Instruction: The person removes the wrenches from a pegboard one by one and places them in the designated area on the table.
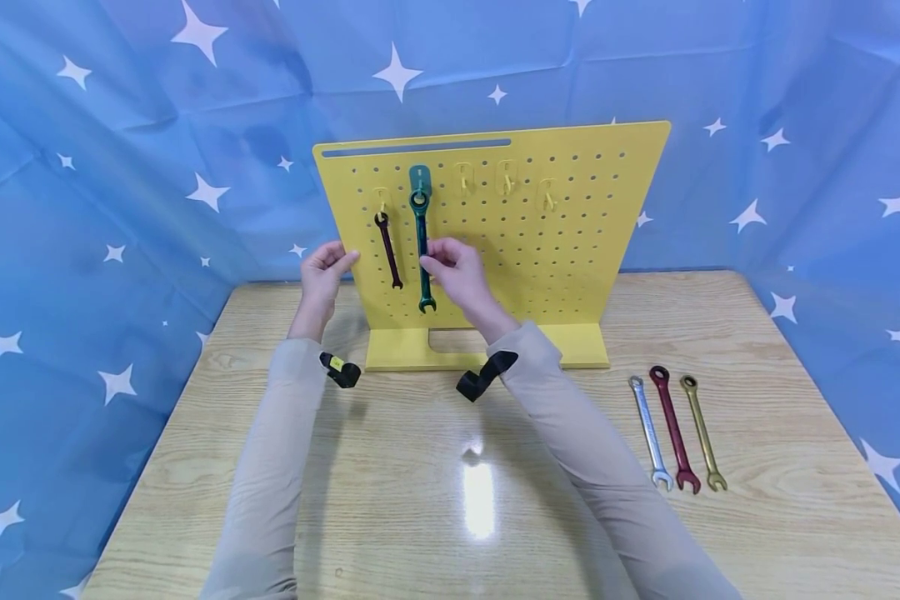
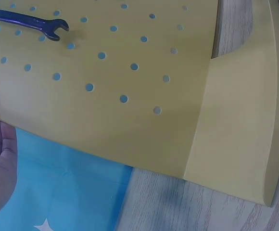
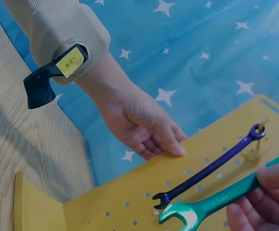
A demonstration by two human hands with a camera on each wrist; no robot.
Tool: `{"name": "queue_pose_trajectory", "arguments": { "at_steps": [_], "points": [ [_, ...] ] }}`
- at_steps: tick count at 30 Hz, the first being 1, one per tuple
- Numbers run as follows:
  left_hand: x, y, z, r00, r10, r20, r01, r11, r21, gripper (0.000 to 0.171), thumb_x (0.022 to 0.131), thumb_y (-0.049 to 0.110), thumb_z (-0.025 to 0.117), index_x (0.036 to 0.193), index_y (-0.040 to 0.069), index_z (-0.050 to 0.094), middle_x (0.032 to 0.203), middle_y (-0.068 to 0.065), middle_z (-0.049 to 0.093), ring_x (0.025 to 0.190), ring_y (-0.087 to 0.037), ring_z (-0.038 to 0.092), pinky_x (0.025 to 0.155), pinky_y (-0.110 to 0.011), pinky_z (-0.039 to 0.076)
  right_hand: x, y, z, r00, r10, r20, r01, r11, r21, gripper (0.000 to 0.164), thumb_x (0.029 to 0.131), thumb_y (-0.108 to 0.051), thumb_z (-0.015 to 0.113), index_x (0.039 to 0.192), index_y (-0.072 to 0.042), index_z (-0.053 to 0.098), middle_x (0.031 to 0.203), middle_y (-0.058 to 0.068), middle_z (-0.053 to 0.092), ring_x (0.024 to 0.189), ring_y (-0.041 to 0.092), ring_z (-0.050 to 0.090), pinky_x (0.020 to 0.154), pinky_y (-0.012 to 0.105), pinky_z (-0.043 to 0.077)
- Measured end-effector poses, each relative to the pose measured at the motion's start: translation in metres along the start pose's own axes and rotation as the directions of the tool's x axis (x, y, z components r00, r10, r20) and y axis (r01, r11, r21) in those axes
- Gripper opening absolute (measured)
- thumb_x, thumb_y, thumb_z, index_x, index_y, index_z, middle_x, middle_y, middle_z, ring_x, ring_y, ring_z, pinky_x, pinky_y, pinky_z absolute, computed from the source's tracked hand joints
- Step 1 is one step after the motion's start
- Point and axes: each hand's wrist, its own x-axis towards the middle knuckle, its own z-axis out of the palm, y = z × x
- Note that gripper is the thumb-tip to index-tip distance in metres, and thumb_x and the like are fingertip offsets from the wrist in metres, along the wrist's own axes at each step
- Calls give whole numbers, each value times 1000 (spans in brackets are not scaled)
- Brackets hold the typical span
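A yellow pegboard (image 1: 570, 242) stands upright on the wooden table. My left hand (image 1: 321, 279) holds its left edge, thumb on the front and fingers behind. In my right hand (image 1: 461, 275), the shaft of a green combination wrench (image 3: 226, 195) is pinched between thumb and fingers. The wrench's ring end is up at a teal-looking hook (image 1: 420, 177), its open end pointing down; whether the hook bears its weight, I cannot tell. Left of it a smaller dark purple wrench (image 3: 211, 166) hangs by its ring from a yellow hook, close to my left thumb.
Three yellow hooks (image 1: 507, 179) on the board's right half carry nothing. On the table at right lie a silver wrench (image 1: 649, 429), a red wrench (image 1: 673, 425) and a brass-coloured wrench (image 1: 702, 429), side by side. A blue star-patterned cloth (image 1: 255, 150) hangs behind the board.
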Motion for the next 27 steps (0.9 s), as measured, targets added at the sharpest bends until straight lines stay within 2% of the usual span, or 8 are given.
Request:
{"name": "queue_pose_trajectory", "arguments": {
  "at_steps": [3,7,13,15,20,27],
  "points": [
    [0,0,1,1000,-3,3,3,1000,1,28,81,-6,68,74,21,66,72,5,59,68,-7,54,66,-15,51,-5,-1,-2,1000,-22,1,22,1000,4,12,90,-2,61,98,6,61,81,1,57,72,9,52,78,44,54],
    [0,-1,1,1000,-6,11,6,1000,-1,28,81,-6,68,75,21,66,72,5,60,69,-7,54,67,-15,51,-11,-3,-5,999,-36,7,36,999,-2,11,90,-2,61,98,5,60,79,0,57,71,9,52,72,34,55],
    [0,-3,1,1000,-8,15,8,1000,1,28,81,-6,68,76,21,67,73,5,60,69,-7,54,67,-15,51,-20,-9,-9,998,-53,38,53,999,10,11,89,-1,61,96,7,61,75,0,57,68,10,53,69,35,56],
    [0,-3,1,1000,-9,13,8,1000,9,28,81,-6,68,76,21,66,73,5,60,69,-7,54,67,-15,51,-23,-12,-10,997,-56,49,55,998,26,11,89,0,61,96,8,61,74,-1,58,68,9,53,67,32,56],
    [-1,-4,0,1000,-9,15,8,1000,12,27,81,-5,68,77,21,66,74,4,59,70,-8,53,67,-15,51,-29,-21,-12,996,-46,82,36,993,115,13,89,1,61,95,11,59,72,-1,58,64,8,55,59,23,54],
    [-2,-5,-1,1000,-17,26,16,1000,19,22,82,-3,69,79,19,66,74,4,60,71,-8,55,70,-16,51,-33,-35,-11,992,13,128,-44,970,241,5,89,2,59,93,6,60,74,3,59,61,11,57,60,22,54]
  ]
}}
